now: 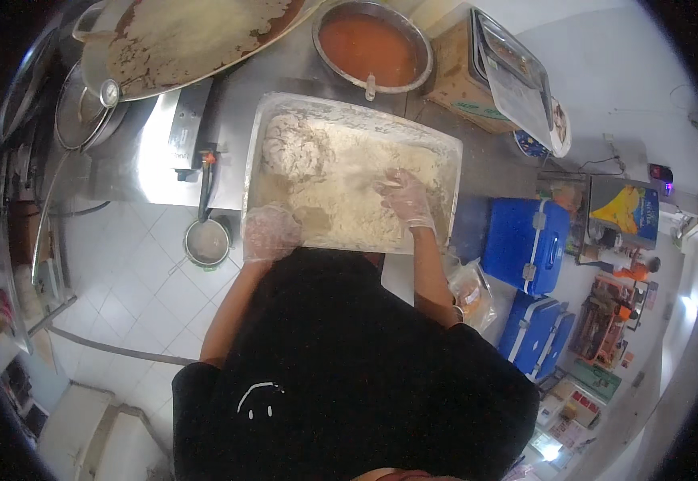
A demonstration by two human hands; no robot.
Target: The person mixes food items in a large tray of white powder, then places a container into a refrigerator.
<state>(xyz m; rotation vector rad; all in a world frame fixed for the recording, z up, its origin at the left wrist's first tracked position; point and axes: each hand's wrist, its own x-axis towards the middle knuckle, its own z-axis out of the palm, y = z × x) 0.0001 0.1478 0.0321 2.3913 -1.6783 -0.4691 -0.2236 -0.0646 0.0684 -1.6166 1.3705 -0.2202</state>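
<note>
A rectangular white tub (455, 180) stands before me at the counter's edge, with pale flour (355, 198) spread over its bottom. Whiter, lumpy flour-coated pieces (297, 144) lie in its far left corner. Both hands wear clear plastic gloves. My left hand (272, 233) is at the near left corner of the tub, over its rim; its fingers are blurred and I cannot tell whether they grip. Over the right part of the flour is my right hand (406, 197), fingers apart and partly curled, with flour on the fingertips; no held object shows.
A metal bowl of orange liquid (370, 51) stands beyond the tub, beside a cardboard box (475, 90) carrying trays. At the upper left are a large pan (99, 66) and a burner (188, 129) with a hose. Blue coolers (514, 243) stand right; a strainer (206, 242) is at lower left.
</note>
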